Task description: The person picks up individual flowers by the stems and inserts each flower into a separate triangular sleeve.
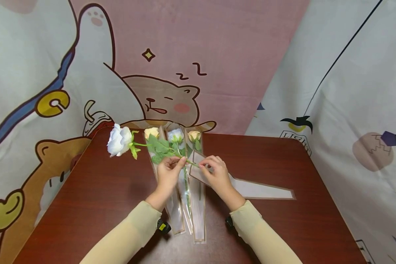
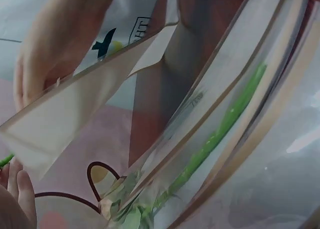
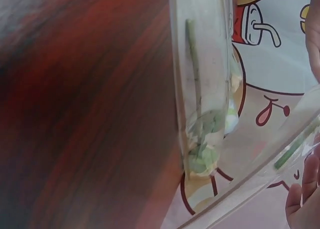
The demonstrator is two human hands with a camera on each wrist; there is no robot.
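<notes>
My left hand (image 1: 167,172) pinches the green stem of a pale blue-white artificial rose (image 1: 119,140), whose bloom points left and whose leaves (image 1: 160,146) hang over the wrapped flowers. With its thumb and fingers, my right hand (image 1: 217,174) pinches the wide end of a clear, tan-edged flower sleeve (image 1: 264,189). The sleeve slants up from the table on the right; in the left wrist view its broad end (image 2: 65,114) is raised between the hands. The stem's cut end meets the sleeve's mouth, and I cannot tell how far inside it is.
Under my hands, several sleeved roses lie side by side, among them a yellow rose (image 1: 194,136) at the right and a pale blue rose (image 1: 175,135) in the middle. The brown table (image 1: 95,190) ends at a printed cloth backdrop (image 1: 244,55).
</notes>
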